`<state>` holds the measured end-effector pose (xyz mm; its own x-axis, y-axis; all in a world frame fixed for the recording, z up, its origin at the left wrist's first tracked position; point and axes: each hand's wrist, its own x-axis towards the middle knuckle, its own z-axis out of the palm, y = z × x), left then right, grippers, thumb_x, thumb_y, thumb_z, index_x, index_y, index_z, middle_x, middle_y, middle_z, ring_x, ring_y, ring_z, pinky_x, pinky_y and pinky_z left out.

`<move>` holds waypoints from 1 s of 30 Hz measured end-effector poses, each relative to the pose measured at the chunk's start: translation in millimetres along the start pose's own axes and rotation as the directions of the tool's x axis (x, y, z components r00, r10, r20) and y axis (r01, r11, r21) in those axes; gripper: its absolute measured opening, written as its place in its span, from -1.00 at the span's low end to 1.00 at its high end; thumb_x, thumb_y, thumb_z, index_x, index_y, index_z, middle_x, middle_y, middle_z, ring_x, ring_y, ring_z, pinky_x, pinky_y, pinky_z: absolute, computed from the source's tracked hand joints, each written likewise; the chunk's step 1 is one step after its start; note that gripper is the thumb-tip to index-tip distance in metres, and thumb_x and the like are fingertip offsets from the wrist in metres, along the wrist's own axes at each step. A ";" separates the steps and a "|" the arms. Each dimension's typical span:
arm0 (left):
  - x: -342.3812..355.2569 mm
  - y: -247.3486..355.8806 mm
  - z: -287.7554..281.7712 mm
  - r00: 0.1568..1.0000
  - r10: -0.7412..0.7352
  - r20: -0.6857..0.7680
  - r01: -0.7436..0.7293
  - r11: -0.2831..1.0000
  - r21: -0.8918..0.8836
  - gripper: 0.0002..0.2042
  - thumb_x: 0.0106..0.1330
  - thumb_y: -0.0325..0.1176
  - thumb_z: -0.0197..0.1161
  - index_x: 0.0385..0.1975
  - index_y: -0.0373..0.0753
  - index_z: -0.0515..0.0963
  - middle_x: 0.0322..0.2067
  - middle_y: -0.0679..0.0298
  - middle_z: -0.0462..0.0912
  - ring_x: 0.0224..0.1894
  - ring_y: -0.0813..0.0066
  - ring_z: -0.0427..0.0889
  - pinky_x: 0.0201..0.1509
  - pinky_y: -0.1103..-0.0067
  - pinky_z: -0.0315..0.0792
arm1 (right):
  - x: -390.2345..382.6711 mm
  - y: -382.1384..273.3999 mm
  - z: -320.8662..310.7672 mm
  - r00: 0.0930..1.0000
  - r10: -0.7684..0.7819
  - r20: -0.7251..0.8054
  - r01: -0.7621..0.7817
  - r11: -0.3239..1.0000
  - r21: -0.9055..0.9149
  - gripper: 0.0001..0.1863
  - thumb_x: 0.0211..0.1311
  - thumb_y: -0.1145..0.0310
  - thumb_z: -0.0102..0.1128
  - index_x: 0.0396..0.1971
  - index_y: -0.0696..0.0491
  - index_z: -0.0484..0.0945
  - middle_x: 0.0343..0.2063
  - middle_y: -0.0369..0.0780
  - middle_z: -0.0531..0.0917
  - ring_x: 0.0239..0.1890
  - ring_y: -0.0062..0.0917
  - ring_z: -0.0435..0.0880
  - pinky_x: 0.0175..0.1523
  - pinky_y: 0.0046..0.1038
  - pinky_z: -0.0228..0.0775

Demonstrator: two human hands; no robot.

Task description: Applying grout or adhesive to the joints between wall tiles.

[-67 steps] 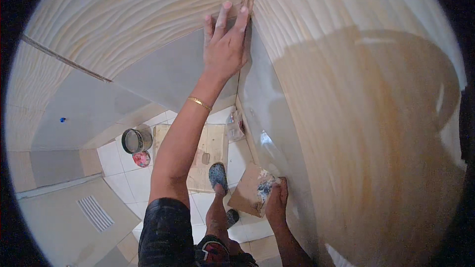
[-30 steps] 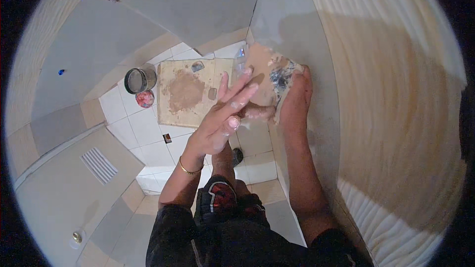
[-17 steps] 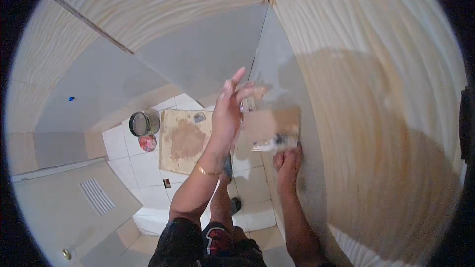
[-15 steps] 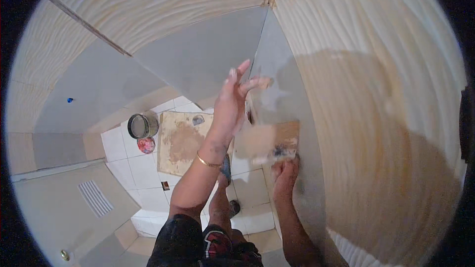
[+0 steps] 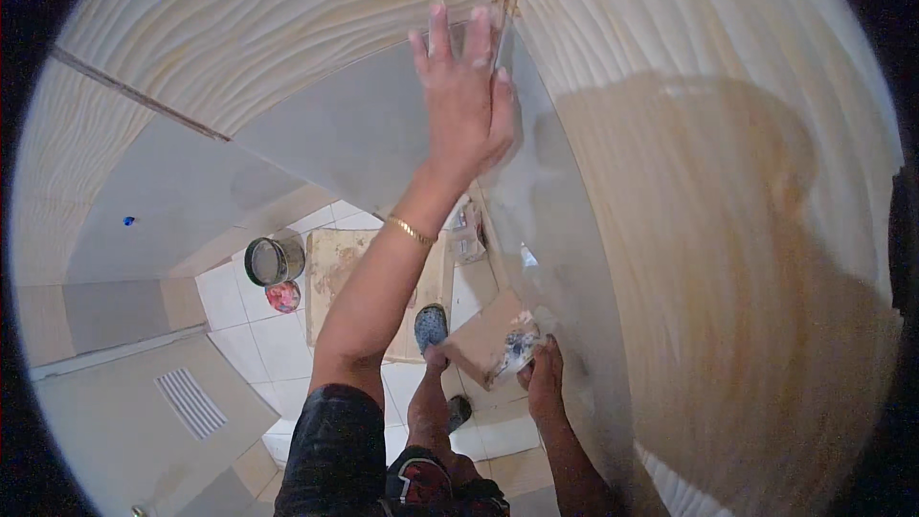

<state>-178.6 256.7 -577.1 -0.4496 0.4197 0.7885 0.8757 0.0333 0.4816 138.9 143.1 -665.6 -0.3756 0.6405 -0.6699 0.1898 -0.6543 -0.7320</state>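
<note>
My left hand (image 5: pixel 466 105) is raised at the corner where two tiled walls meet, its fingers spread, with pale smears on the fingertips. It is close to the vertical joint (image 5: pixel 504 38); whether it touches the wall cannot be made out. Lower down by the right wall, my right hand (image 5: pixel 544 378) grips the edge of a flat brown board (image 5: pixel 483 330). White and dark smears cover the board's near end, and it is tilted. Part of the right hand's fingers is hidden behind it.
Below lies a stained tan sheet (image 5: pixel 330 254) on white floor tiles. At the left stand a bucket (image 5: pixel 290 259) of grey material and a red patterned round thing (image 5: pixel 282 297). A door with a vent (image 5: pixel 191 403) is at lower left. The right wall (image 5: pixel 689 230) is close.
My left hand has gone up and slightly left to the wall corner, its fingers spreading. The board in my right hand has come lower and left, and has turned.
</note>
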 end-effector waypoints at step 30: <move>22.5 -15.1 7.8 0.966 0.227 0.121 -0.252 0.929 0.271 -0.21 0.04 -0.56 0.11 0.39 -0.17 0.05 0.14 0.22 0.46 0.43 -0.01 0.02 0.41 -0.08 -0.26 | 5.3 22.7 -17.3 0.998 0.064 0.001 -0.064 0.998 0.018 -0.81 0.35 0.28 -0.21 -0.13 -0.04 0.33 -0.30 -0.37 0.46 -0.40 -0.79 0.40 -0.44 -0.69 0.23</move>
<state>-200.5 272.7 -569.7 -0.2147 0.5233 0.8247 0.9745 0.1709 0.1453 157.0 138.6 -687.8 -0.3634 0.5969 -0.7153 0.1975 -0.7010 -0.6853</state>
